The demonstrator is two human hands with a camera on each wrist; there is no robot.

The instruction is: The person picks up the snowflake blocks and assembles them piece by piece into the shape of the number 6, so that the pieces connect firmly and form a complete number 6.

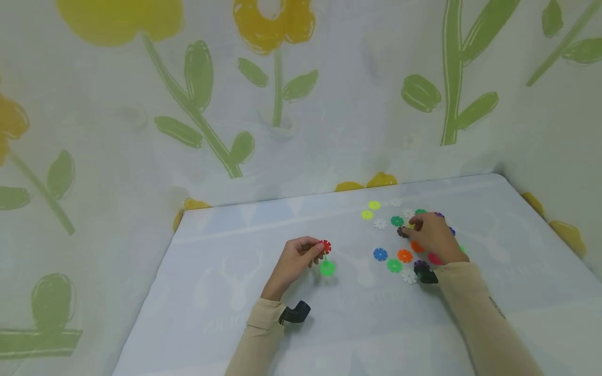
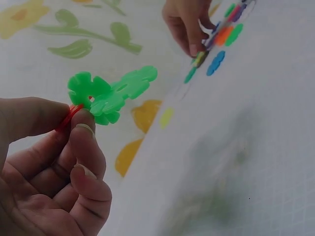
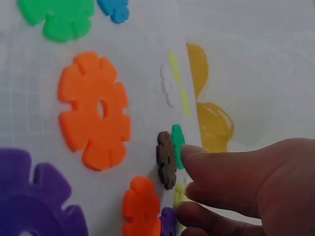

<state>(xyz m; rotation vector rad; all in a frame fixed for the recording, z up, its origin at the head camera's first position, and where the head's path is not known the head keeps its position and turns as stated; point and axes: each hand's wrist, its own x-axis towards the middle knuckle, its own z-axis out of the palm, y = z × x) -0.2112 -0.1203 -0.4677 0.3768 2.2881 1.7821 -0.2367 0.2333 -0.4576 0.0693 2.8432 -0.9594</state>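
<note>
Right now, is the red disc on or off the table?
Off: the left hand pinches the red disc, raised above the table.

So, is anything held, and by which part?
The left hand pinches the red disc by its edge; whether the right hand holds the brown disc, I cannot tell.

wall: off-white, flower-printed, spans back and both sides
yellow flower: top left, cropped
orange flower: top centre, cropped
stems: flat green
leaves: same green, rounded, thin pale outlines
table: whitish top, rounded far right corner, far edge close to wall
table print: faint deer heads, pale triangles
light: soft, even, slightly dim
</note>
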